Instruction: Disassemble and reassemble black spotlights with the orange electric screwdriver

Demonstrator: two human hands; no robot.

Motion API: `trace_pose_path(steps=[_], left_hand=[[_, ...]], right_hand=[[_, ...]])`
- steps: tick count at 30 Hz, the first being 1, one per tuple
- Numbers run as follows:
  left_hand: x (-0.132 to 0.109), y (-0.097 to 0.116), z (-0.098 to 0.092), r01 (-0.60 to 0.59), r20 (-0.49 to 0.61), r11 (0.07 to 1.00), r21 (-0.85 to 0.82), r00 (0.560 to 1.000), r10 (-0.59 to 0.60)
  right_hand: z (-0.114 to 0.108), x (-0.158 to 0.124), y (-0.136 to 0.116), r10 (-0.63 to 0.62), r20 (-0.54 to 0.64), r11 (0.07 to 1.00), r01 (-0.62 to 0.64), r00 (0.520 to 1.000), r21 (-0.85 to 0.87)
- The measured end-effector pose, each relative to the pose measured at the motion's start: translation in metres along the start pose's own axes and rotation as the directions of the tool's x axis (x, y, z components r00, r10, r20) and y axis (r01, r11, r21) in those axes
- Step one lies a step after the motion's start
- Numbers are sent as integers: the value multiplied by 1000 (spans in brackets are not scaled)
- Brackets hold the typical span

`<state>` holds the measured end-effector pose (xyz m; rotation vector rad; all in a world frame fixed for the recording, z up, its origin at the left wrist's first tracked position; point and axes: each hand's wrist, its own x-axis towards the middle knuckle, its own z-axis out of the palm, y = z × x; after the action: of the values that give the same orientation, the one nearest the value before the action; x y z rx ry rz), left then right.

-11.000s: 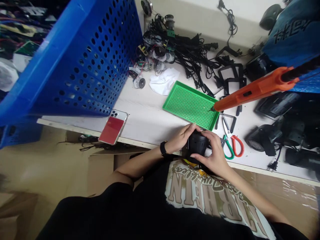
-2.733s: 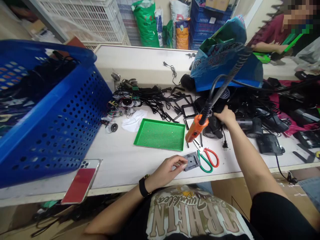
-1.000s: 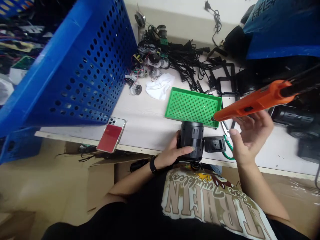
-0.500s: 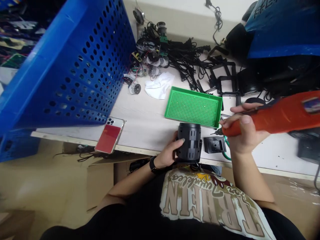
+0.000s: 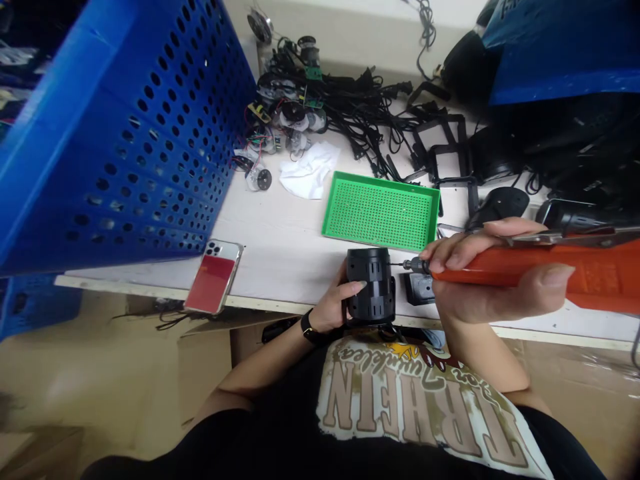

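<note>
My left hand (image 5: 333, 300) grips a black slotted cylindrical housing (image 5: 371, 285) upright at the table's front edge, with the fingers around its left side. My right hand (image 5: 480, 270) is wrapped around an orange electric screwdriver (image 5: 550, 267), which lies level and points left. Its thin metal bit (image 5: 404, 265) reaches the housing's right side, though contact is hard to confirm. Just behind the bit sits a square black plastic part (image 5: 419, 288). The scissors are hidden behind my right hand.
A green perforated tray (image 5: 380, 212) lies just beyond the housing. A large blue perforated basket (image 5: 125, 133) fills the left, with a phone (image 5: 213, 277) near the table edge. Black cables (image 5: 350, 110), small motor assemblies (image 5: 293, 117) and a white cloth (image 5: 310, 172) lie farther back.
My right hand has brought the screwdriver left, bit now at the housing. The housing stands more upright in my left hand, and the view has shifted slightly.
</note>
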<state>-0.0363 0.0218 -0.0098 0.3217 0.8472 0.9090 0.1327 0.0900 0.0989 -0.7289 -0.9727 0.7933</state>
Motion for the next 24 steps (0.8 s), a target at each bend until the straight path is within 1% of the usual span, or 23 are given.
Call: trace_pose_path(steps=[2, 6, 12, 18, 21, 24], left_hand=[[-1, -1, -1, -25, 5, 1000, 17, 1000, 25], [-1, -2, 0, -60, -1, 997, 58, 998, 60], [-5, 6, 11, -93, -14, 990, 109, 995, 95], [-9, 9, 17, -175, -40, 971, 162, 982, 184], [-9, 8, 17, -170, -32, 971, 169, 984, 178], [-8, 6, 19, -139, -28, 981, 134, 989, 144]], right_hand=[[2, -1, 0, -17, 15, 1000, 17, 1000, -13], [4, -1, -2, -36, 44, 994, 41, 998, -104], [-2, -1, -5, -55, 32, 988, 59, 998, -140], [-8, 0, -8, -38, 8, 995, 38, 999, -88], [-7, -1, -4, -77, 31, 992, 79, 997, -94], [-5, -5, 3, -102, 38, 994, 104, 994, -42]])
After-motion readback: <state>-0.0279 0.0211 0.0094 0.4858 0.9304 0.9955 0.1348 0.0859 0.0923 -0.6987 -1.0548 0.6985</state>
